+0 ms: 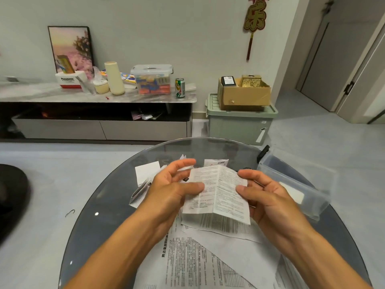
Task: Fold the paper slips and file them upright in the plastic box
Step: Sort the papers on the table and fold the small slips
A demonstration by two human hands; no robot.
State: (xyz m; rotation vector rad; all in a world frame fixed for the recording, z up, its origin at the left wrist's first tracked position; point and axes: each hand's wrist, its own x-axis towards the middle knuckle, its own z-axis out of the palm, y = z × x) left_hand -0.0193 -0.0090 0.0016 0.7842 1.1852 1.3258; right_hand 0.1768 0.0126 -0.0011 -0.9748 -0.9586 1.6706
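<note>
Above a round glass table (100,205) I hold a printed paper slip (218,195), creased down its middle. My left hand (175,188) pinches its left edge with the thumb, upper fingers spread loose. My right hand (264,195) pinches the right edge between thumb and fingers. Under the slip lie more printed sheets (198,261) spread flat. A clear plastic box (295,184) stands on the table to the right of my right hand, a white slip showing inside it.
Small folded slips and white cards (148,172) lie on the table behind my left hand. A dark chair (10,197) is at the left. Beyond the table stand a low cabinet (100,97) with clutter and a green bin (239,122).
</note>
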